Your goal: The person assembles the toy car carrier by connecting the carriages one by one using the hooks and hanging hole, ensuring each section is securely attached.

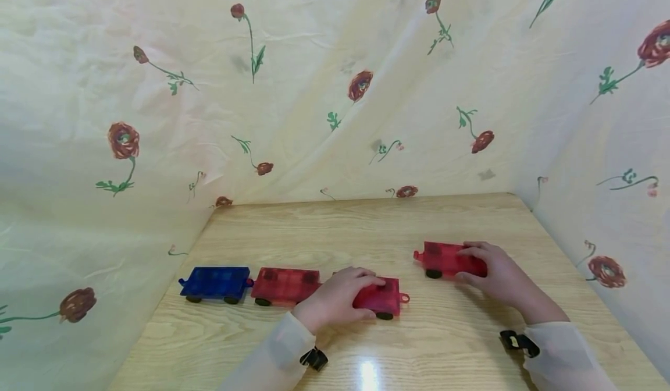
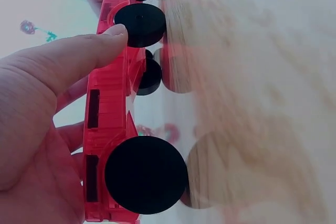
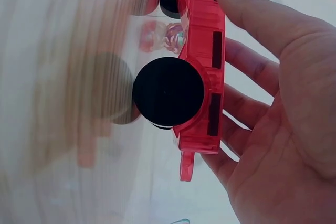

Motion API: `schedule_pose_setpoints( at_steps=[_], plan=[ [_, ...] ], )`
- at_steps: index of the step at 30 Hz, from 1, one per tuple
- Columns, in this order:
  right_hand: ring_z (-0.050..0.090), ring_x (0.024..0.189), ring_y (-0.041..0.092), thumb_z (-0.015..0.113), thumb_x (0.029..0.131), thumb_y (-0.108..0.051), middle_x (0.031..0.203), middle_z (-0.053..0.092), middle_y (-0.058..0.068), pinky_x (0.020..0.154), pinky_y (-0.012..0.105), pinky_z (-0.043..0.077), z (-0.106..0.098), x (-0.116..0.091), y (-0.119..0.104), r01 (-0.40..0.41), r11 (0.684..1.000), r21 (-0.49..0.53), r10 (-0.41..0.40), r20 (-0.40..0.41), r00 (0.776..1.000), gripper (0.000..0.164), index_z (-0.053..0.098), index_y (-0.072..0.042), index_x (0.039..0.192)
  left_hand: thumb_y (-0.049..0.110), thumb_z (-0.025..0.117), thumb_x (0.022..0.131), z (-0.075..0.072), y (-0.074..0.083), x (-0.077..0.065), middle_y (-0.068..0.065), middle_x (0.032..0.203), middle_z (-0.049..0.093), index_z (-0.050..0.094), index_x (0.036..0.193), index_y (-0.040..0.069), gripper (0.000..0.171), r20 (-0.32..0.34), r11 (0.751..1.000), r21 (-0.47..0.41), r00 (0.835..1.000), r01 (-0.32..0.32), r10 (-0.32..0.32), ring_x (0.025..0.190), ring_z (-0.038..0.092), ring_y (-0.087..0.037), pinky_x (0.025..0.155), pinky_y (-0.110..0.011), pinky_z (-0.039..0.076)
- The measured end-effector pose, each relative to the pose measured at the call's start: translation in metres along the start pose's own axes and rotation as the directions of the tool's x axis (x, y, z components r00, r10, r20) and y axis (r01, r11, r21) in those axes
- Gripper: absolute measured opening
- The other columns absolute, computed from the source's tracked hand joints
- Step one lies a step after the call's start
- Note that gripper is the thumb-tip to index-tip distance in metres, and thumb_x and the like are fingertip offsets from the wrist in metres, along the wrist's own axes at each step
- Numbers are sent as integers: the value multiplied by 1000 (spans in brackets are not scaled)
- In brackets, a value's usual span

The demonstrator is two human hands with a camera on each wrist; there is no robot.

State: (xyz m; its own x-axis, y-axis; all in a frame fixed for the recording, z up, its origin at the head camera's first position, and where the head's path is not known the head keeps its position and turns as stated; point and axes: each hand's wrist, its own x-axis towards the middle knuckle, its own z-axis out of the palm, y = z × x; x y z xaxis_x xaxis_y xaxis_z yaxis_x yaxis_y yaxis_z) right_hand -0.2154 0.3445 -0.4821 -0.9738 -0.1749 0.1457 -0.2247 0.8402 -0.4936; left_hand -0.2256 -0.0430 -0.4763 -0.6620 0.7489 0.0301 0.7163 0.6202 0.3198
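My left hand grips a translucent red toy train car by its sides, thumb at the near edge. In the left wrist view, the thumb touches one of that car's black wheels. To the right and farther back, my right hand holds another red car, whose hook points left. Fingers and thumb span this car in the right wrist view, where a ring coupling shows at one end. A third red car stands left of my left hand, partly hidden by it.
A blue car stands at the left end of the row, its coupling meeting that of the third red car. The wooden tabletop is backed by a flower-patterned cloth that also hangs along both sides.
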Motion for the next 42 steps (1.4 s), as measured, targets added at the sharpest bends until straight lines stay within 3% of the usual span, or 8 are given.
schedule_pose_setpoints(
  at_steps=[5,14,21,26,42],
  plan=[
    [42,133,55,88,87,-34,147,49,29,105,74,39,1,0,-3,-11,1000,11,10,6,1000,57,68,-5,133,45,81,92,-1,-2,-7,7,151,53,55,152,34,66,-10,999,-28,1000,15,-16,139,50,-19,115,-44,42],
    [48,128,51,90,85,-32,142,55,25,99,71,47,3,-2,-10,-13,1000,5,13,0,1000,54,71,-7,129,45,82,91,-3,-8,-18,12,149,53,55,152,36,67,3,999,-40,999,33,-33,138,50,-16,115,-41,42],
    [51,126,48,90,85,-32,136,59,20,102,69,45,3,-3,-18,41,999,4,-41,-9,999,48,73,-9,123,45,84,90,-4,-16,-24,14,149,53,56,150,39,67,0,996,-67,999,53,-54,138,50,-16,115,-42,42],
    [52,124,45,92,83,-34,134,61,15,101,67,47,6,-4,-23,62,998,-13,-62,-14,998,45,75,-15,120,44,86,88,-4,-22,-28,14,147,55,58,149,37,68,-25,997,-71,999,33,-35,137,51,-16,114,-42,42],
    [57,119,41,94,80,-30,127,65,8,97,64,49,14,-5,-33,163,987,-13,-163,-15,986,38,76,-19,112,43,83,91,-5,-23,-35,16,145,51,57,150,38,64,-23,981,-186,998,56,-62,136,48,-16,112,-43,45]
  ],
)
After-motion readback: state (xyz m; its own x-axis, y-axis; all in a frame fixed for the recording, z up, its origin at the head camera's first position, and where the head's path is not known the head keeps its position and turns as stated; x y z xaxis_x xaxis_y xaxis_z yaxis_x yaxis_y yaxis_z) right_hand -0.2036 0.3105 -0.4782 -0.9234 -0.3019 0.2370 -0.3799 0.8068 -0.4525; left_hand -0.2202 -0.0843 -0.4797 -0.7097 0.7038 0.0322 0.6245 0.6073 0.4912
